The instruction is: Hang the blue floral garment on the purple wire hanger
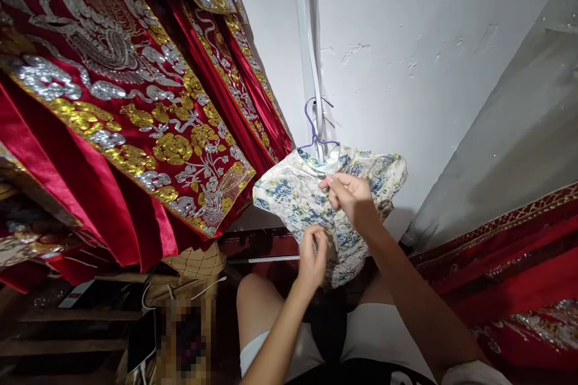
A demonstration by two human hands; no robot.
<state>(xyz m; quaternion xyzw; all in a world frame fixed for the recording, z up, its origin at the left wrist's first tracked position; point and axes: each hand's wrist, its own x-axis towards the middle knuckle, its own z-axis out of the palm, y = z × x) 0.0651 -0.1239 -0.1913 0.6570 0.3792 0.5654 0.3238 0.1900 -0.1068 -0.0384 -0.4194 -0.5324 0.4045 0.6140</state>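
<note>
A short-sleeved floral blouse (282,189), white with blue and yellow-green flowers, hangs in front of me on a purple hanger (311,126). My right hand (351,195) is closed in a pinch at the upper front of the blouse, just under its collar. Lower on the front, my left hand (313,255) has its fingers curled together, close to the cloth. What either hand's fingertips hold, if anything, is too small or hidden to make out. Part of the blouse's front lies behind my hands and right forearm.
Red satin cloth with gold and silver sequin embroidery (174,147) hangs close on the left. A white pole (307,30) runs down the pale wall (406,24) behind the hanger. Red trimmed fabric (519,264) is at right. A phone (141,340) and cables lie at lower left.
</note>
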